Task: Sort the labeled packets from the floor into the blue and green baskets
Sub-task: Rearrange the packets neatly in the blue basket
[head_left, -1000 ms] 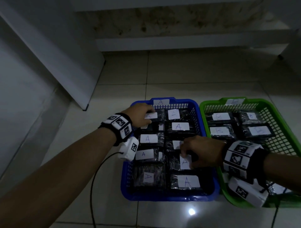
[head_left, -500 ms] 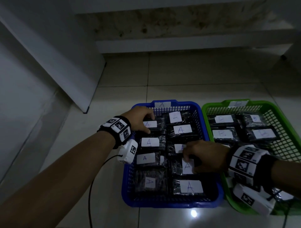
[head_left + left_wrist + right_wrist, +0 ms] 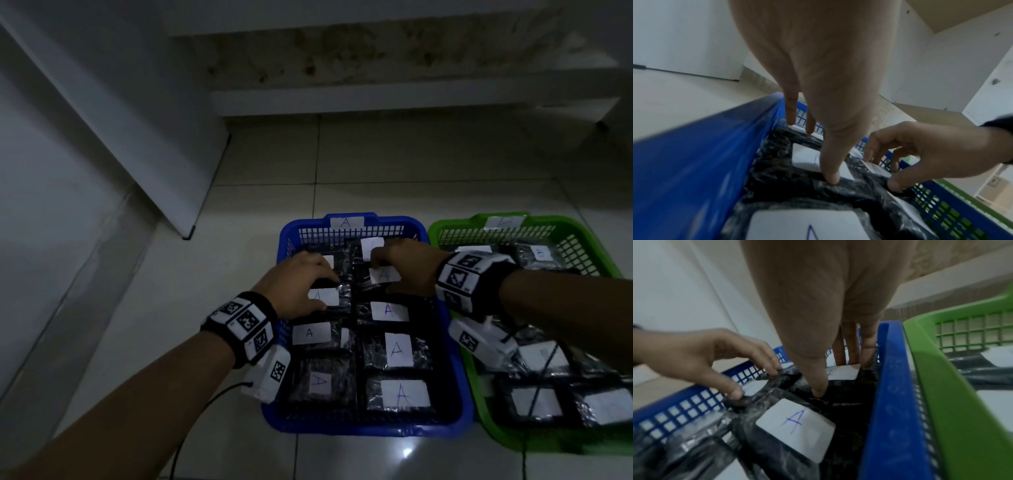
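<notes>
The blue basket [image 3: 359, 427] holds several black packets with white "A" labels. Beside it on the right, the green basket [image 3: 565, 222] holds several black packets labeled "B". Both hands are inside the blue basket's far half. My left hand [image 3: 327, 291] spans an A packet [image 3: 805, 159] in the left column, thumb at its near edge and fingertips at its far edge. My right hand [image 3: 382, 275] holds another A packet [image 3: 840, 374] the same way in the right column, close to the blue wall [image 3: 894, 402].
A slanted white panel [image 3: 144, 130] stands at the left and a low step [image 3: 394, 99] runs along the back. Bare floor tiles [image 3: 394, 164] lie beyond the baskets. A thin cable [image 3: 541, 377] trails over the green basket's near packets.
My right hand has moved from the middle of the blue basket to the far right packets. My left hand has shifted slightly nearer, onto the second packet of the left column.
</notes>
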